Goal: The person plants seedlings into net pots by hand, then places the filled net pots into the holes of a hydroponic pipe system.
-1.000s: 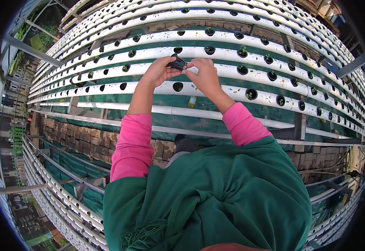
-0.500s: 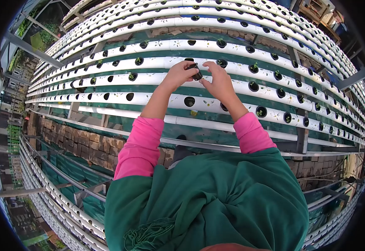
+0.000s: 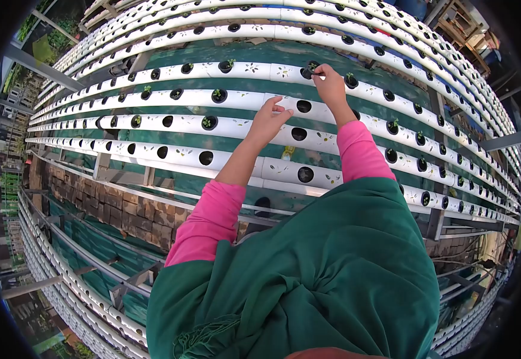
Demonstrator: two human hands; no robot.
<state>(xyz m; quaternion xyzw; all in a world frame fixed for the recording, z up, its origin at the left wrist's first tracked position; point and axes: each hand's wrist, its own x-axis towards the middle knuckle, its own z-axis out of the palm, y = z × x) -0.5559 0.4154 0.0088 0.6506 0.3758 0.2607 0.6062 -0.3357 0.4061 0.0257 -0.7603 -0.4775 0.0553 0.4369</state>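
My right hand [image 3: 330,85] reaches to a farther white pipe. Its fingers pinch the rim of a small black net pot [image 3: 308,72], which sits at a hole in that pipe with a green seedling [image 3: 313,65] at its top. The fingers partly hide how deep the pot sits. My left hand [image 3: 268,121] hovers over a nearer white pipe [image 3: 245,102], fingers apart and holding nothing. Just right of it are two dark open holes, one in this pipe [image 3: 303,106] and one in the pipe nearer me [image 3: 298,133].
Parallel white pipes with round holes run across the view, several holding seedlings such as this one [image 3: 218,96]. Small leaf bits lie on the pipes. Green netting [image 3: 194,54] spreads beneath. Metal frame bars [image 3: 42,72] cross at both sides, and brick paving [image 3: 111,206] lies below.
The black net pot was between both hands over a nearer pipe. My right hand has moved forward to a hole in a farther pipe. My left hand has come away and opened.
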